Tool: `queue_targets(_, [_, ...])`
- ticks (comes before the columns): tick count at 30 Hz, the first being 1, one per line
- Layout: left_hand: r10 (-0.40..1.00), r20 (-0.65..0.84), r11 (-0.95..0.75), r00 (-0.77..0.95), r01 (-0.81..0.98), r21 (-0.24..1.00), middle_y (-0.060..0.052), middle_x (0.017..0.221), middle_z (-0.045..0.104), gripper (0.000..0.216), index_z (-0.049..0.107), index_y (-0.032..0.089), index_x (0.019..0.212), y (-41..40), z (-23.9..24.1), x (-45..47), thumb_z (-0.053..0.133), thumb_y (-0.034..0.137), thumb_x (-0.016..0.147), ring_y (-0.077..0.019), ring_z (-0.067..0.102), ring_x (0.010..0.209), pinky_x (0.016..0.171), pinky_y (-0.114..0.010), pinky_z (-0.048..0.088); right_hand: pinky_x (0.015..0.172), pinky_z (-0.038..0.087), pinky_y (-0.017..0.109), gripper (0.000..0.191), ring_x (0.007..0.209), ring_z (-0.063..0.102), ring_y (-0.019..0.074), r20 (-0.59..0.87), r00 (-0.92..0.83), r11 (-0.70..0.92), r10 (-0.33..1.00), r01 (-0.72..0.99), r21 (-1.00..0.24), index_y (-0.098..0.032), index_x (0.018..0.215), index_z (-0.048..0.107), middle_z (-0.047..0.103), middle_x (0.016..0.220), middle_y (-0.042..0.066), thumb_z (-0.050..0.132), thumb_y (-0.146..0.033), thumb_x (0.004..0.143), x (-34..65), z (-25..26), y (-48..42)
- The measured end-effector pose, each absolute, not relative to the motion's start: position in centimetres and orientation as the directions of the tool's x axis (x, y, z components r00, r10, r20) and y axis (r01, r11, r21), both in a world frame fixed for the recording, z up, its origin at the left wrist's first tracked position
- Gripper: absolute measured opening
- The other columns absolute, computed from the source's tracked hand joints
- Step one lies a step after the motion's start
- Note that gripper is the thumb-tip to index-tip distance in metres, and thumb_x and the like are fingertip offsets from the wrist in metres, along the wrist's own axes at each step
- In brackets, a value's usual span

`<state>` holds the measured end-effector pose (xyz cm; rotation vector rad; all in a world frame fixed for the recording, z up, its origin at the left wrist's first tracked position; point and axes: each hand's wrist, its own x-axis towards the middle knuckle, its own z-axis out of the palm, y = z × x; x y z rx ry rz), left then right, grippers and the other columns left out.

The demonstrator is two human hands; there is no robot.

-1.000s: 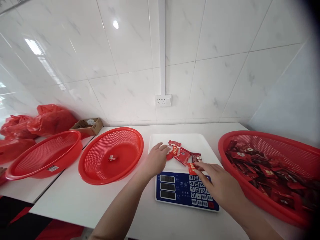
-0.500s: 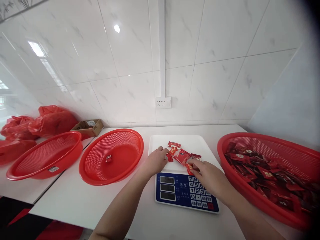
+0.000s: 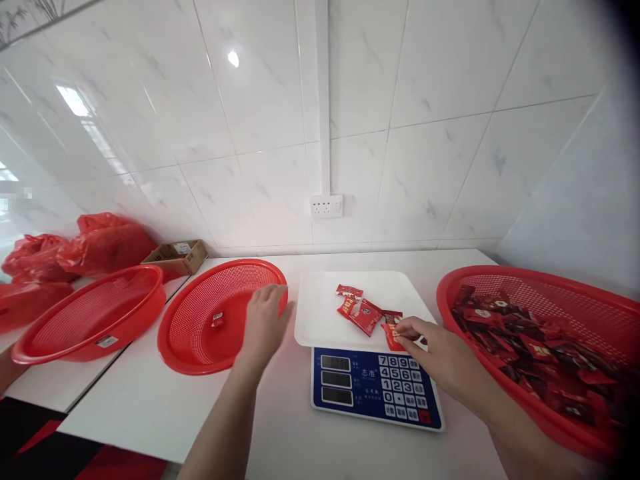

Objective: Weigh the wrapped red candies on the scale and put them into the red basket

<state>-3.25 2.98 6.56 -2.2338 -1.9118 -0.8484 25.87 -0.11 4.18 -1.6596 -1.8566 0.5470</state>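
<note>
My left hand (image 3: 265, 320) is over the right side of a red mesh basket (image 3: 173, 347), thumb apart from the stretched fingers; no packet shows in it, though its palm side is hidden. One small red packet (image 3: 217, 320) lies in that basket. My right hand (image 3: 425, 340) pinches a small red packet (image 3: 393, 337) at the front right of the white tray (image 3: 320, 320) of a digital scale. Other red packets (image 3: 367, 316) lie loosely together on the tray. Below it are the scale's blue keypad and displays (image 3: 367, 387).
A large red basket (image 3: 465, 272) full of dark red packets stands at the right. Farther left are another red basket (image 3: 135, 337), red plastic bags (image 3: 107, 243) and a cardboard box (image 3: 193, 260). Behind the table is a tiled wall with a socket (image 3: 327, 206). Part of another person's arm (image 3: 7, 370) shows at the left edge.
My left hand has moved left from the tray to the basket, and the packet by its fingers is gone from the tray. My right hand has shifted slightly right with its packet.
</note>
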Motion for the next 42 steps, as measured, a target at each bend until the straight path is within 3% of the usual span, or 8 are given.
queue_targets(3, [0.888, 0.383, -0.412, 0.255, 0.810, 0.417, -0.005, 0.109, 0.067, 0.022, 0.060, 0.021, 0.109, 3.0, 5.7, 0.6, 0.051, 0.032, 0.091, -0.0224, 0.057, 0.105, 0.089, -0.036, 0.046, 0.072, 0.051, 0.034, 0.023, 0.086, 0.066, 0.0227, 0.146, -0.064, 0.146, 0.987, 0.723, -0.675, -0.026, 0.084, 0.061, 0.072, 0.091, 0.003, 0.045, -0.041, 0.080, 25.4, 4.1, -0.1])
queue_targets(7, [0.880, 0.216, -0.473, 0.424, 0.826, 0.307, -0.008, 0.106, 0.067, 0.032, 0.057, 0.018, 0.114, 3.6, 5.2, 6.1, 0.051, 0.039, 0.091, -0.0252, 0.057, 0.102, 0.085, -0.037, 0.046, 0.076, 0.051, 0.035, 0.024, 0.087, 0.065, 0.0226, 0.156, -0.060, 0.151, 0.986, 0.716, -0.682, -0.025, 0.084, 0.061, 0.071, 0.092, 0.003, 0.045, -0.042, 0.081, 25.2, 4.0, -0.5])
queue_targets(19, [0.892, 0.130, -0.453, 0.434, 0.851, 0.265, -0.013, 0.109, 0.062, 0.026, 0.058, 0.016, 0.105, 5.4, 4.2, 9.0, 0.057, 0.033, 0.085, -0.0296, 0.054, 0.106, 0.085, -0.040, 0.047, 0.073, 0.052, 0.033, 0.022, 0.088, 0.066, 0.0227, 0.151, -0.040, 0.136, 0.988, 0.694, -0.707, -0.026, 0.084, 0.062, 0.072, 0.091, 0.003, 0.046, -0.040, 0.081, 26.4, 2.7, -0.8])
queue_targets(28, [0.893, 0.208, -0.451, 0.400, 0.785, 0.424, -0.006, 0.103, 0.058, 0.022, 0.051, 0.021, 0.108, 4.2, 3.4, 8.1, 0.050, 0.020, 0.087, -0.0207, 0.059, 0.089, 0.077, -0.033, 0.050, 0.073, 0.051, 0.034, 0.023, 0.084, 0.065, 0.0222, 0.209, -0.001, 0.155, 0.978, 0.674, -0.722, -0.025, 0.081, 0.062, 0.071, 0.088, 0.003, 0.047, -0.043, 0.080, 26.3, 2.9, -0.8])
queue_targets(31, [0.921, 0.238, -0.387, 0.309, 0.638, 0.665, -0.005, 0.110, 0.054, 0.035, 0.048, 0.024, 0.118, 3.2, 3.2, 7.9, 0.052, 0.016, 0.084, -0.0161, 0.059, 0.090, 0.079, -0.029, 0.051, 0.069, 0.051, 0.032, 0.025, 0.080, 0.064, 0.0214, 0.264, 0.052, 0.166, 0.963, 0.656, -0.736, -0.024, 0.083, 0.063, 0.071, 0.088, 0.005, 0.048, -0.044, 0.081, 25.9, 2.9, -1.0])
queue_targets(35, [0.967, 0.115, -0.153, 0.225, 0.160, 0.975, -0.007, 0.123, 0.050, 0.059, 0.043, 0.026, 0.130, 1.4, 3.0, 8.0, 0.059, 0.010, 0.076, -0.0142, 0.058, 0.091, 0.081, -0.030, 0.051, 0.066, 0.051, 0.028, 0.025, 0.078, 0.064, 0.0195, 0.312, 0.043, 0.220, 0.949, 0.616, -0.756, -0.023, 0.083, 0.062, 0.070, 0.088, 0.005, 0.048, -0.044, 0.083, 24.9, 2.6, -1.3])
queue_targets(39, [0.936, 0.026, 0.049, 0.351, -0.204, 0.978, -0.004, 0.098, 0.063, 0.063, 0.041, 0.021, 0.134, 0.4, 3.2, 6.7, 0.059, 0.009, 0.074, -0.0139, 0.061, 0.083, 0.081, -0.032, 0.049, 0.062, 0.052, 0.024, 0.024, 0.078, 0.064, 0.0180, 0.387, -0.019, 0.328, 0.922, 0.570, -0.753, -0.023, 0.083, 0.062, 0.068, 0.087, 0.004, 0.051, -0.045, 0.085, 24.0, 2.4, -1.5])
queue_targets(42, [0.985, 0.128, -0.112, 0.115, -0.132, 0.985, -0.005, 0.101, 0.063, 0.063, 0.040, 0.022, 0.134, 0.7, 3.8, 3.4, 0.062, 0.015, 0.076, -0.0160, 0.061, 0.087, 0.081, -0.033, 0.049, 0.061, 0.052, 0.023, 0.024, 0.076, 0.063, 0.0170, 0.424, -0.072, 0.388, 0.903, 0.561, -0.731, -0.024, 0.084, 0.063, 0.067, 0.084, 0.003, 0.052, -0.045, 0.086, 23.7, 2.3, -1.6])
